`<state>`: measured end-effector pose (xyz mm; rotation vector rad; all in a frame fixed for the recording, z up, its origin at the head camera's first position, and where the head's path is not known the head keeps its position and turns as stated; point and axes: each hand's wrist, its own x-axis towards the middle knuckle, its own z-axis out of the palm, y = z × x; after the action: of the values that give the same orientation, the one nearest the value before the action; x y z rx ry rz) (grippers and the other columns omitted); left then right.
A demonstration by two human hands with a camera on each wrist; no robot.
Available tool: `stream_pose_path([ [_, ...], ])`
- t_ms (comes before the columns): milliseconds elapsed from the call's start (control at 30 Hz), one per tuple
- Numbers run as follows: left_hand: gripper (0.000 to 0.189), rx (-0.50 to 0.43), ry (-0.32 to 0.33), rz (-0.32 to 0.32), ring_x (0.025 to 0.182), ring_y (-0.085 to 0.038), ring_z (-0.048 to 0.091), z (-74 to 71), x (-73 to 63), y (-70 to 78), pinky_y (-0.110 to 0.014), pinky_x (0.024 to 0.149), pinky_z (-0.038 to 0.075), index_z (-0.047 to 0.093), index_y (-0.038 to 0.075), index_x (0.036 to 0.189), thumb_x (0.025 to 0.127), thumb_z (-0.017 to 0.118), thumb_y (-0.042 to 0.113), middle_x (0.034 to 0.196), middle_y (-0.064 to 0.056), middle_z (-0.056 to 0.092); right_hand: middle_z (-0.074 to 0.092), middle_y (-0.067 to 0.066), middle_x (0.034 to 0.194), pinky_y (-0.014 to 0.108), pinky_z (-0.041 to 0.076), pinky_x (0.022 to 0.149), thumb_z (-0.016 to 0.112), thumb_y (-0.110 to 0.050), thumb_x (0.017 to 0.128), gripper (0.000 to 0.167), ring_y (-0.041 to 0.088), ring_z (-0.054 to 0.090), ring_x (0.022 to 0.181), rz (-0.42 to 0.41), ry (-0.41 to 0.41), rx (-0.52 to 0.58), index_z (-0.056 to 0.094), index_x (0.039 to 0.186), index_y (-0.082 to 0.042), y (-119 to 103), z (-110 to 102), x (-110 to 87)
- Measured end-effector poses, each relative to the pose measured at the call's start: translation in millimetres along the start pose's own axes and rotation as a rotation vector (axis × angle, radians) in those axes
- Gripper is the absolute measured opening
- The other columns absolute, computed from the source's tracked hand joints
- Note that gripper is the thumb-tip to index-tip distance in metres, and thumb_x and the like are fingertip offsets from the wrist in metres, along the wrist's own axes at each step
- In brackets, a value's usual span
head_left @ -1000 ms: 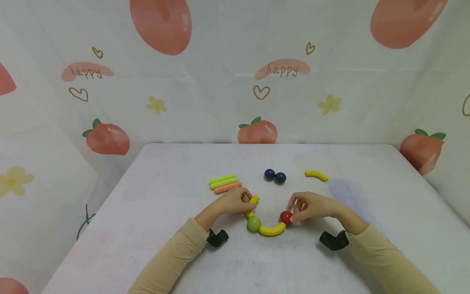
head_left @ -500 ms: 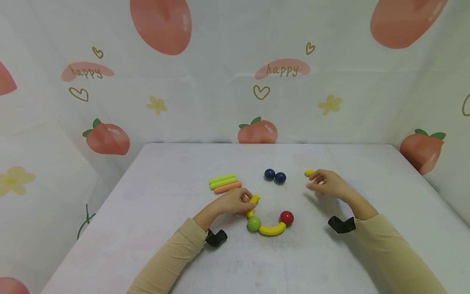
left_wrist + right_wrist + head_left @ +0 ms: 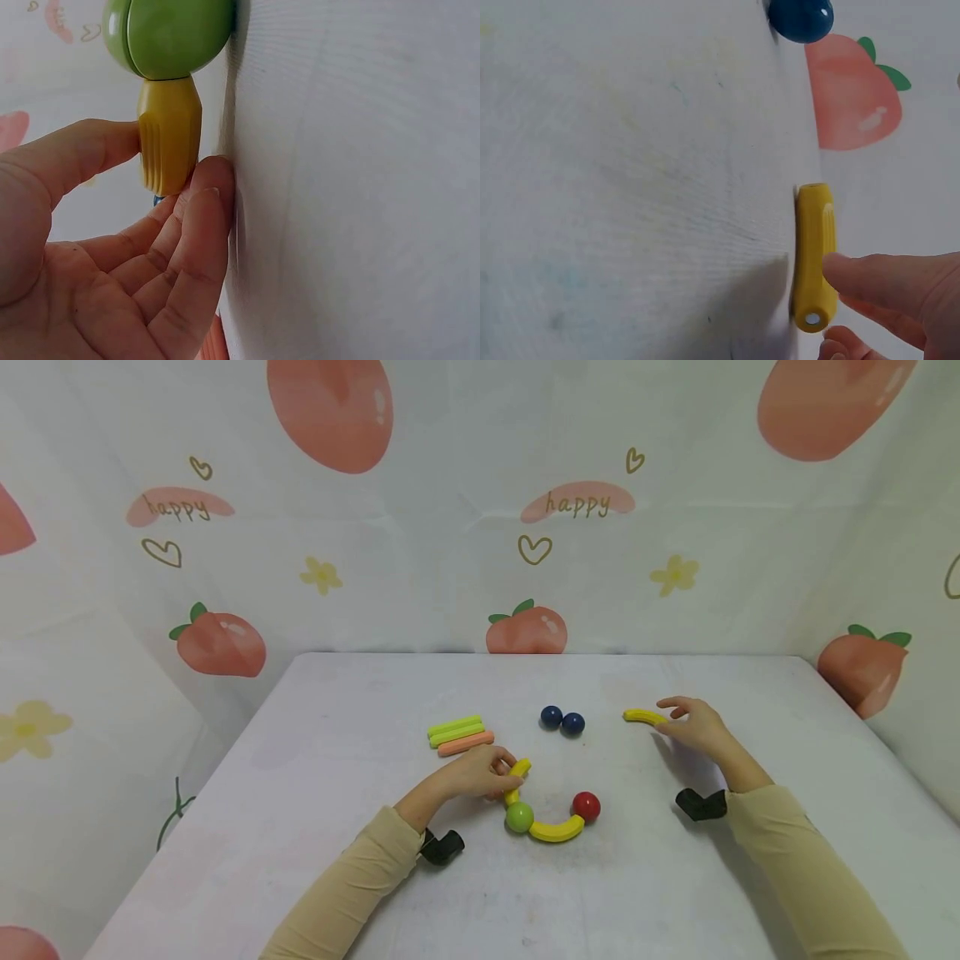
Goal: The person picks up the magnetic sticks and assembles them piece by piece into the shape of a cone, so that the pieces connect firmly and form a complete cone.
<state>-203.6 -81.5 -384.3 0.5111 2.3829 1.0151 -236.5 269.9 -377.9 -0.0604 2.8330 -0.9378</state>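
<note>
My left hand (image 3: 477,771) pinches a yellow curved magnetic stick (image 3: 171,135) between thumb and fingers. One end of that stick meets a green ball (image 3: 519,817). From the ball a second yellow curved stick (image 3: 557,831) runs to a red ball (image 3: 587,807), all lying on the table. Farther back, my right hand (image 3: 699,727) is at the right end of a loose yellow curved stick (image 3: 810,240), which has a silvery disc in its end face. Its thumb overlaps the stick in the right wrist view, with the other fingers spread apart from it.
Two dark blue balls (image 3: 562,720) sit side by side toward the back of the white table (image 3: 360,693). Left of them lie two yellow-green straight sticks (image 3: 456,729) and an orange one (image 3: 467,743), close together. A printed cloth (image 3: 420,543) hangs behind the table.
My right hand has left the red ball and moved back and right to the loose yellow stick. The left hand has kept its grip in the same place.
</note>
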Motion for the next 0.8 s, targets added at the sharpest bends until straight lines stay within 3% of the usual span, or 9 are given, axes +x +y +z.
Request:
stream_pose_path([
  [400, 0.041, 0.002, -0.005, -0.016, 0.057, -0.009, 0.052, -0.3, -0.3, 1.2, -0.019, 0.055, 0.042, 0.055, -0.001, 0.121, 0.088, 0.063, 0.022, 0.078, 0.0, 0.058, 0.056, 0.031, 0.111, 0.041, 0.046, 0.076, 0.06, -0.022, 0.088, 0.039, 0.038, 0.054, 0.096, -0.016, -0.003, -0.052, 0.055, 0.113, 0.008, -1.1, 7.8, 8.3],
  [633, 0.04, -0.001, -0.002, -0.012, 0.058, -0.009, 0.053, -0.3, 0.5, 0.1, -0.02, 0.056, 0.043, 0.056, 0.0, 0.121, 0.089, 0.061, 0.023, 0.084, -0.003, 0.06, 0.057, 0.03, 0.111, 0.041, 0.047, 0.079, 0.058, -0.019, 0.089, 0.039, 0.036, 0.055, 0.095, 0.001, -0.018, -0.04, 0.053, 0.112, 0.012, -2.7, 7.1, 4.2],
  [800, 0.039, 0.006, 0.004, -0.005, 0.059, -0.009, 0.054, -0.1, 1.1, -0.8, -0.02, 0.057, 0.044, 0.056, 0.0, 0.12, 0.089, 0.061, 0.024, 0.089, -0.005, 0.062, 0.057, 0.029, 0.109, 0.033, 0.046, 0.072, 0.06, -0.021, 0.089, 0.039, 0.033, 0.055, 0.093, -0.007, -0.04, -0.019, 0.053, 0.111, 0.01, -4.2, 6.7, -1.2],
])
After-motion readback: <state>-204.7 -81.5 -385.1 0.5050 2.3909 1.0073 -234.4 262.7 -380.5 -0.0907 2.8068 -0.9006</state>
